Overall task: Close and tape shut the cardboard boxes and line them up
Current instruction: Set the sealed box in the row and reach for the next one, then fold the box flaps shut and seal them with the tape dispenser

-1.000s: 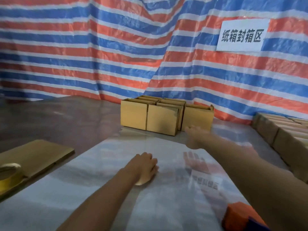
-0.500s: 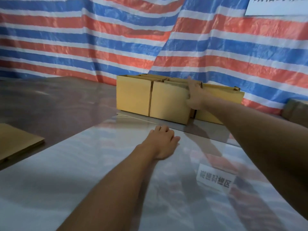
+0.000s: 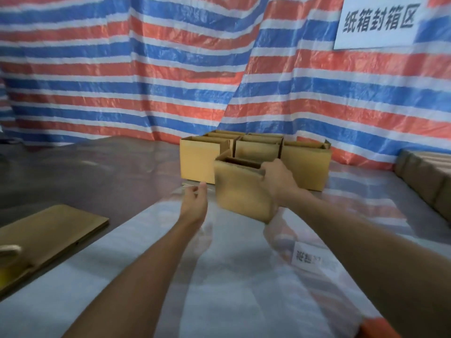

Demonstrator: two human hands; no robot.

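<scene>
My right hand [image 3: 277, 178] grips the right top edge of an open cardboard box [image 3: 240, 191] and holds it off the table, tilted and blurred. My left hand [image 3: 195, 202] hovers just left of that box with relaxed fingers, touching nothing. Behind them a cluster of several open-topped cardboard boxes [image 3: 199, 161] stands at the back of the table. A roll of tape [image 3: 8, 251] lies at the far left edge, partly cut off.
A flat cardboard sheet [image 3: 52, 230] lies at the left on the glossy table [image 3: 231, 276]. A row of closed boxes [image 3: 424, 174] runs along the right edge. A striped tarp [image 3: 146, 69] with a white sign [image 3: 378, 21] hangs behind. An orange object [image 3: 377, 328] sits at bottom right.
My right hand took one box from the cluster and pulled it toward me. My left hand lifted off the table and rose beside the box.
</scene>
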